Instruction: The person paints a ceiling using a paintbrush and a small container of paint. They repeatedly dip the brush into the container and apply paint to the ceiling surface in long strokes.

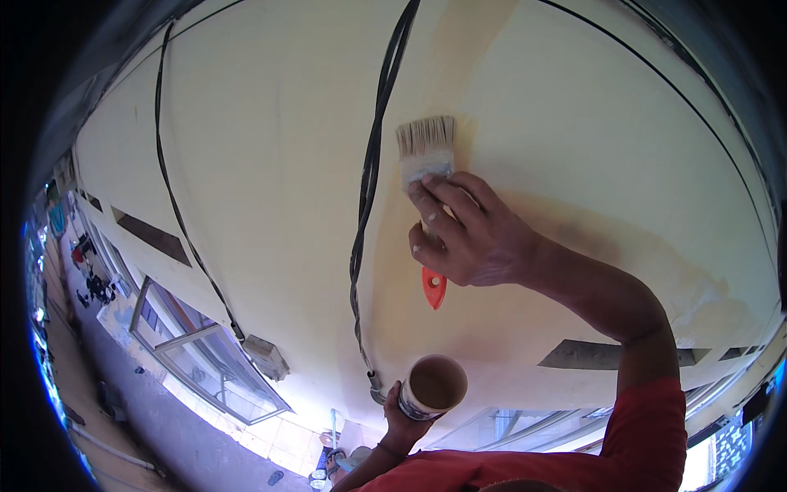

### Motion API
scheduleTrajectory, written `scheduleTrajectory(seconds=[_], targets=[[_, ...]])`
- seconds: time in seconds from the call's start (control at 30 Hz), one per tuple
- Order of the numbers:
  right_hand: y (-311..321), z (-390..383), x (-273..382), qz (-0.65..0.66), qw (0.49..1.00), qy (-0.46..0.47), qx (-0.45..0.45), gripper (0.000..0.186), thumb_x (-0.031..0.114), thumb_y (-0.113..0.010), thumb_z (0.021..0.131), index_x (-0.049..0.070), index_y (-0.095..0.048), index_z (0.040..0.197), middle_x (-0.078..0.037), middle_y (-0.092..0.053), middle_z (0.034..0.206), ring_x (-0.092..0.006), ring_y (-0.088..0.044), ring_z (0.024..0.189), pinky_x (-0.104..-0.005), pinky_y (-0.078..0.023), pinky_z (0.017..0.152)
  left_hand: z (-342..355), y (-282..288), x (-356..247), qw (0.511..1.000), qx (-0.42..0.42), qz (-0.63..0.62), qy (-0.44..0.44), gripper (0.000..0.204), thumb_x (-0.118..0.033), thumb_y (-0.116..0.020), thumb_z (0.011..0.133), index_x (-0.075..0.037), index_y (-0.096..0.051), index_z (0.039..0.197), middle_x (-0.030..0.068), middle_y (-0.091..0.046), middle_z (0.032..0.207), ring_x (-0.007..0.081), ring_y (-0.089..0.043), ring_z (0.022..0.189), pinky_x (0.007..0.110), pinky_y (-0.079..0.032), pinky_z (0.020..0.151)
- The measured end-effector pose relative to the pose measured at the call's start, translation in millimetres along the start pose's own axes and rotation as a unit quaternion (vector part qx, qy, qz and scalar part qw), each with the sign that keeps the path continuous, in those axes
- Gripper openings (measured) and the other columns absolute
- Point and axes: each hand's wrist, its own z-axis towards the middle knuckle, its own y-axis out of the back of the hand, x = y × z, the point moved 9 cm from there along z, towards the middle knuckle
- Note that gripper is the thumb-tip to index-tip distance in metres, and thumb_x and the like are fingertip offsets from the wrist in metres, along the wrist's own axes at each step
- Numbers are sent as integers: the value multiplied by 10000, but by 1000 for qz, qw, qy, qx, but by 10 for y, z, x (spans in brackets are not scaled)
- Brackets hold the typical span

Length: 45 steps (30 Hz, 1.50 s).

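My right hand (467, 230) is closed round a wide flat paintbrush (426, 156), its fingers near the pale-smeared ferrule and the red handle tip sticking out below. The bristles point up and lie at the cream wall (279, 148), close to a darker, damp-looking tan patch. Lower down, my left hand (406, 422) grips a cup (434, 385) with brownish liquid in it, held with its mouth facing up. Tan streaks (471, 41) run up the wall above the brush, and a broader tan area spreads under my right forearm.
Twisted black cables (373, 164) hang down the wall just left of the brush. A thinner cable (168, 180) runs to a grey box (266, 357) at the left. Below that, an open window (205, 361) juts out. Slots (582, 355) cut the wall at right; paved ground (197, 435) lies below.
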Motion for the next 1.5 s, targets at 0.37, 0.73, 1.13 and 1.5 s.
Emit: scheduleTrajectory(seconds=[0.37,0.73,1.13,1.5], targets=[[327,95,-1123,-116,985,-51,-116,194,157,-750,824,140,-645,986,-128,-718,1268,-312,-707,1122,-426,-599,887,-109,-46,-56,999,1,35,-34,761,-693,-408,1040,-212,-466,1626,122,-478,1643,380,-468,1520,669,-438,1147],[445,-11,-947,371,889,-204,-174,227,-73,-804,916,25,-738,1110,-154,-786,1078,-236,-779,917,-324,-642,838,-104,114,-65,999,13,-24,-42,710,-650,-490,1043,-187,-540,1580,136,-534,1616,391,-487,1507,674,-404,1198],[714,-288,-1837,319,783,-425,-323,136,65,-853,929,-43,-801,993,-110,-803,982,-170,-768,788,-291,-628,743,-28,218,1,999,14,-24,-28,732,-695,-458,1030,-232,-517,1594,110,-523,1616,379,-489,1502,679,-446,1129],[971,-877,-823,433,734,-465,-240,201,-13,-764,951,-38,-718,1146,-172,-761,1039,-256,-780,942,-351,-662,822,-73,106,-72,987,71,-143,-28,682,-593,-500,1074,-131,-544,1573,166,-556,1597,402,-506,1497,662,-416,1211]])
